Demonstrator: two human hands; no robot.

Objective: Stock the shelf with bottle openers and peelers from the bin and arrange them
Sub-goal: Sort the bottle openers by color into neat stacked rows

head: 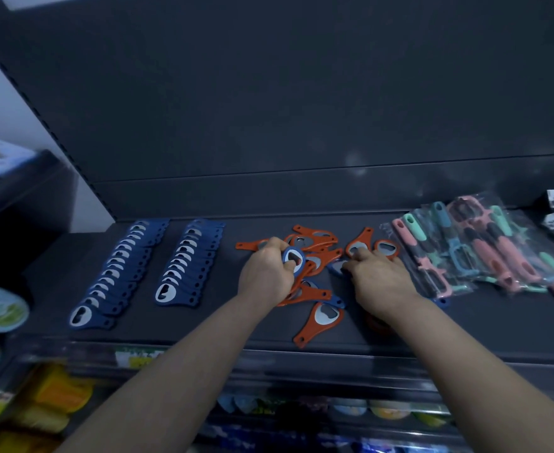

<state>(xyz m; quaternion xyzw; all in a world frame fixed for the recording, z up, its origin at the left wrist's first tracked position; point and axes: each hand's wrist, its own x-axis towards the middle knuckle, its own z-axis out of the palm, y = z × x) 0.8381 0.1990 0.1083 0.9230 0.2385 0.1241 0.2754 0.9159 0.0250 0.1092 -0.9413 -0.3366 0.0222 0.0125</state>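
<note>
Dark shelf [203, 325], contents from the person's left to right:

Two rows of blue bottle openers [118, 273] and [185, 261], overlapped like shingles and running from the front edge toward the back panel, the rows set apart from each other.

Loose heap of orange bottle openers [314, 243] at mid-shelf, lying criss-cross, a few blue ones mixed in. One orange opener [321, 322] lies apart, nearest the front edge.

Left hand [265, 273] — curled closed around a single blue opener [293, 259], lifted over the heap, its metal mouth facing up.

Right hand [378, 281] — palm down on the right side of the heap, fingers bent and pressing onto another blue opener [336, 266]; whether it is truly gripped I cannot tell.

Bagged peelers [484, 250] in pink, mint and teal, fanned in a loose overlapping pile just right of the right hand.

Lower shelves [301, 410] beneath carry blurred coloured goods.
</note>
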